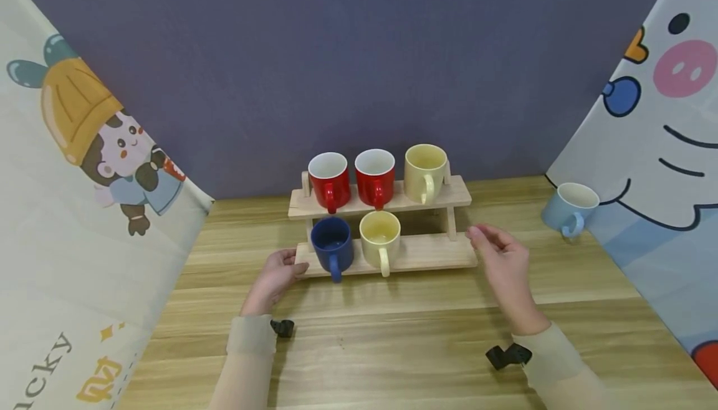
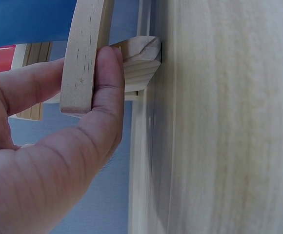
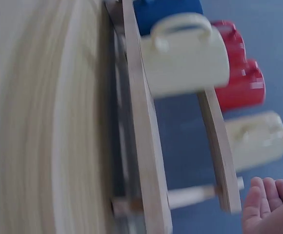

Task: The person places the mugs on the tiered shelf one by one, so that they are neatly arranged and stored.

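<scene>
A two-tier wooden rack [image 1: 432, 252] stands on the table. On its upper board are a red mug [image 1: 329, 187], a second red mug [image 1: 374, 181] and a yellow mug [image 1: 417, 176]. The lower board carries a dark blue mug [image 1: 331, 245] and another yellow mug [image 1: 378, 238]; to their right the board is bare. My left hand [image 1: 282, 271] pinches the lower board's left end between thumb and fingers, as the left wrist view shows. Beside the rack's right end is my right hand [image 1: 505, 260], its fingers loosely bent and holding nothing; in the right wrist view they appear apart from the wood.
A light blue mug [image 1: 569, 207] stands on the wooden table [image 1: 392, 348] at the right, near the printed side panel [image 1: 662, 167]. Behind the rack rises a dark grey-blue wall [image 1: 359, 55]. Another printed panel [image 1: 84, 260] borders the left side.
</scene>
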Action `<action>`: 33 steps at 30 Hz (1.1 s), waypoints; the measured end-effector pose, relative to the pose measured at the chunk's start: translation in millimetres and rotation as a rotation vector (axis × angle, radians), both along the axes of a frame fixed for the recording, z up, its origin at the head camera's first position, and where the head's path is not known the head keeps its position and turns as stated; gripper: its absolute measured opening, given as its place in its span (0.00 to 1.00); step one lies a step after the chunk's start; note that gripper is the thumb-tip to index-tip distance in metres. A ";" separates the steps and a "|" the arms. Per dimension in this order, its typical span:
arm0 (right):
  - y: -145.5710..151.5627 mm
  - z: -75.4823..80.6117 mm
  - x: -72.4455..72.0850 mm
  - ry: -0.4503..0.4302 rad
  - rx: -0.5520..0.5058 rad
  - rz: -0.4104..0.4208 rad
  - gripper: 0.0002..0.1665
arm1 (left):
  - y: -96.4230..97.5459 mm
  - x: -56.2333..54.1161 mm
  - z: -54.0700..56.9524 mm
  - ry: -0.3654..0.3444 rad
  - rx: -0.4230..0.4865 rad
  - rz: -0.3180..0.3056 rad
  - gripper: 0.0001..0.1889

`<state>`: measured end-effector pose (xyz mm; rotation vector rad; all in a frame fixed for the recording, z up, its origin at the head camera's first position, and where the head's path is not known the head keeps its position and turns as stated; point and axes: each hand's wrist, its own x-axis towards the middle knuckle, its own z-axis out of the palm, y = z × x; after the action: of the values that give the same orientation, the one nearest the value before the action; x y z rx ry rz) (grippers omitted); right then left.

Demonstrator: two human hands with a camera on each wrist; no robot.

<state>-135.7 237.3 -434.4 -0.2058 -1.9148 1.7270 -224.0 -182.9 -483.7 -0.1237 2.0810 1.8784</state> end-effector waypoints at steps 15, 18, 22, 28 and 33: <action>110.0 -5.3 -22.2 -0.056 0.082 -0.308 0.18 | -0.4 0.6 -0.8 0.018 0.009 0.000 0.27; 128.3 -5.1 -24.1 -0.081 0.088 -0.324 0.18 | -0.6 0.9 -0.9 0.021 0.016 -0.001 0.28; 153.3 -5.7 -28.0 -0.107 0.059 -0.356 0.14 | -0.8 0.8 -1.2 0.019 0.013 0.005 0.28; 184.4 -3.5 -31.2 -0.169 0.014 -0.438 0.15 | -0.9 0.4 -1.7 0.009 -0.015 0.018 0.28; 200.2 -3.4 -28.4 -0.278 -0.016 -0.444 0.18 | -1.0 0.2 -1.6 0.015 -0.036 0.016 0.28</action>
<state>-164.1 437.5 -437.9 -0.8484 -1.8610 1.4681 -223.8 -183.9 -485.3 -0.1358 2.1307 1.8566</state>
